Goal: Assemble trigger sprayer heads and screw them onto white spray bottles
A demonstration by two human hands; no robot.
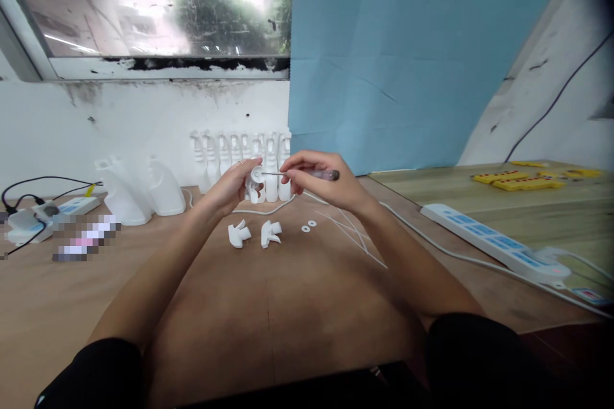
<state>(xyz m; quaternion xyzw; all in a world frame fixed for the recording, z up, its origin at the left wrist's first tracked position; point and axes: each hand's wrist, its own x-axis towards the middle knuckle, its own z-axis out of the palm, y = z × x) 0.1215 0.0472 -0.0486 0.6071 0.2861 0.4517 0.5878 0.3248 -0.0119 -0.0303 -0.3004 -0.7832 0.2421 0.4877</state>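
My left hand (240, 184) is closed around a white spray trigger head (255, 180), its round open end turned to the right. In my right hand (320, 176) is a screwdriver (329, 174) with a dark see-through handle. The thin shaft points left, and its tip is at the open end of the spray head; how far inside it reaches I cannot tell. Below the hands, two more white spray heads (238, 234) lie on the brown table (268, 307). Two small white washers (309, 227) and several thin white tubes (352, 233) lie to their right.
Several white spray bottles (211, 163) stand in a row against the wall. White bottles without heads (125, 195) stand at the left. Power strips lie at the far left (71, 208) and right (494, 243), with a white cable (432, 246) across the table. Yellow pieces (525, 182) lie at right.
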